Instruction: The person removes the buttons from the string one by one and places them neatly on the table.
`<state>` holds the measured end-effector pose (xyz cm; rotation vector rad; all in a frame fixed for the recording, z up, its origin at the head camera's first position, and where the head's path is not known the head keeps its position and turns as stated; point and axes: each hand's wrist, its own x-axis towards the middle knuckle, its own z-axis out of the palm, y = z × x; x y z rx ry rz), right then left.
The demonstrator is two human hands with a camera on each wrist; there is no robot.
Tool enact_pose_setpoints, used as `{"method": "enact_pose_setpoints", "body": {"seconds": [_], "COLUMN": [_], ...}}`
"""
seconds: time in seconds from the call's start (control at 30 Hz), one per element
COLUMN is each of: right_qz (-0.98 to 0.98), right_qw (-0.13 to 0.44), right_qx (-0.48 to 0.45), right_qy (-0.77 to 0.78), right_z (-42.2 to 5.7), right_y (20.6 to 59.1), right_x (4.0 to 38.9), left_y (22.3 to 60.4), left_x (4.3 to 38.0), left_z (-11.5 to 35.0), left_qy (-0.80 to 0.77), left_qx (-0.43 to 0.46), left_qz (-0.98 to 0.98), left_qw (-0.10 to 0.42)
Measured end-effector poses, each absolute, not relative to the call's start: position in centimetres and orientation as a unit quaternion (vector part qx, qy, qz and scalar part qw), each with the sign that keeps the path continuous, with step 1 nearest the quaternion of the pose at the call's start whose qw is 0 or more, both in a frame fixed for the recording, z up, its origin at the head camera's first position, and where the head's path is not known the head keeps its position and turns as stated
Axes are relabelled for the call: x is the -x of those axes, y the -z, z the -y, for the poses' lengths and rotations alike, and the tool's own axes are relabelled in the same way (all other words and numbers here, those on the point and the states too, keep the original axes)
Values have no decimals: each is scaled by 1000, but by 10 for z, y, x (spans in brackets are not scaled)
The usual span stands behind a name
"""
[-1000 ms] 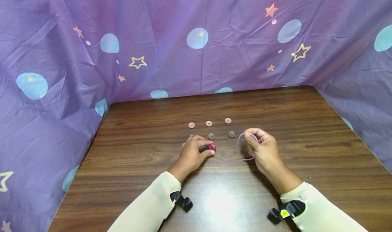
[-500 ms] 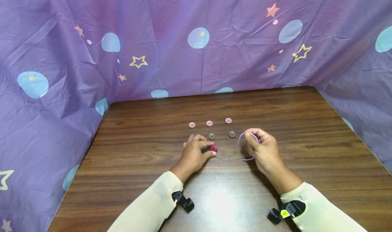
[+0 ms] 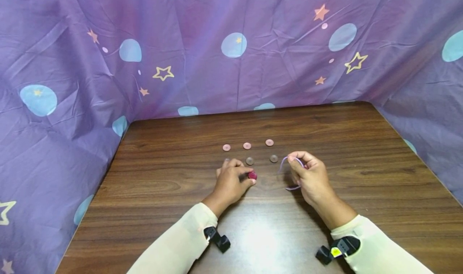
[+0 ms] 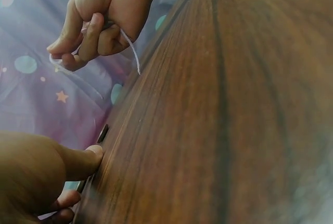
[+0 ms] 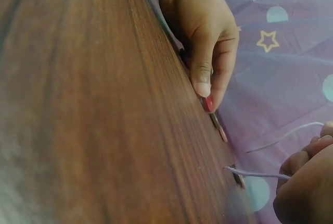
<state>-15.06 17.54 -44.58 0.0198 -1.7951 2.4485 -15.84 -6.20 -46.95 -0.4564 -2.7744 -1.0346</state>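
Note:
A dark red button (image 3: 252, 175) is pinched between the thumb and index finger of my left hand (image 3: 228, 183), low over the table. In the right wrist view the red button (image 5: 208, 102) shows as a thin edge between those fingertips. My right hand (image 3: 312, 177), to the right, pinches a thin purple cord (image 3: 283, 163) between thumb and index finger. One end of the cord arches out left of the fingertips; the other end pokes out below the palm. Two brown buttons (image 3: 249, 161) lie just beyond the red one. Cord and red button are apart.
Farther back, pink buttons (image 3: 247, 146) lie in a row on the wooden table (image 3: 166, 145). A purple curtain (image 3: 202, 65) with stars and dots stands behind and at both sides. Glare from a light lies on the table between the forearms.
My left hand has shifted slightly to the right and toward me with the red button, which now tilts a little differently. The right hand and cord have stayed almost still.

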Motion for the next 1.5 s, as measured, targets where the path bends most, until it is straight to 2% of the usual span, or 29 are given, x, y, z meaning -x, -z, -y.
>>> {"method": "enact_pose_setpoints", "body": {"seconds": [1.5], "right_qz": [575], "right_qw": [45], "right_qx": [-20], "right_qy": [-817], "right_z": [-176], "right_y": [445], "right_x": [151], "left_y": [471], "left_x": [160], "left_z": [62], "left_qy": [341], "left_qx": [150], "left_qz": [926], "left_qw": [64]}}
